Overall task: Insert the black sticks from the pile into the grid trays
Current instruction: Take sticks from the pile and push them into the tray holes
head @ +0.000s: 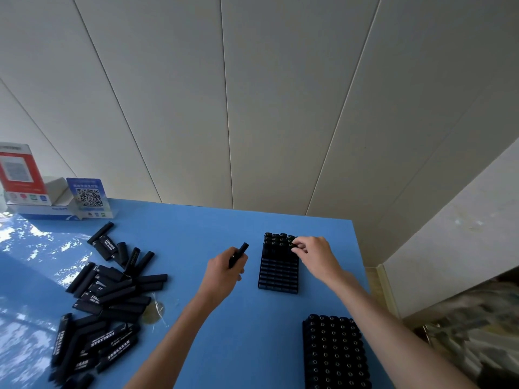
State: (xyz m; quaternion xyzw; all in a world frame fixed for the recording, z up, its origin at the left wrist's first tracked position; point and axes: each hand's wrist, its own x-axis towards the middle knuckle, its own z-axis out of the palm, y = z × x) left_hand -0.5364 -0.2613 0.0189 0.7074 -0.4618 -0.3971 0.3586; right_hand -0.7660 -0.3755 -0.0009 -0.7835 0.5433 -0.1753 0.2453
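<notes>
Seen from the head camera: blue table [196,237] as the landmark, its far edge against the panelled wall [252,94], its right edge running close beside the trays. Left of the table's middle, a loose pile of black sticks [106,299], lying flat, long axes crossing every which way. Just left of the far tray [278,273], left hand [224,272] curled round one stick [238,255], long axis tilted, free end pointing up and away toward the right. Far tray partly filled: upright sticks standing in its far rows, near rows open slots. Right hand [317,255] over the far right corner of that tray, fingertips [296,245] pinched together on the top of a standing stick [292,245]. Near tray [334,352] at the table's near right corner, filled with upright sticks, round ends facing up. Bare blue surface between pile and trays, also between far tray and wall. At the far left corner, QR-code signs [90,196] and a white box [56,189].
</notes>
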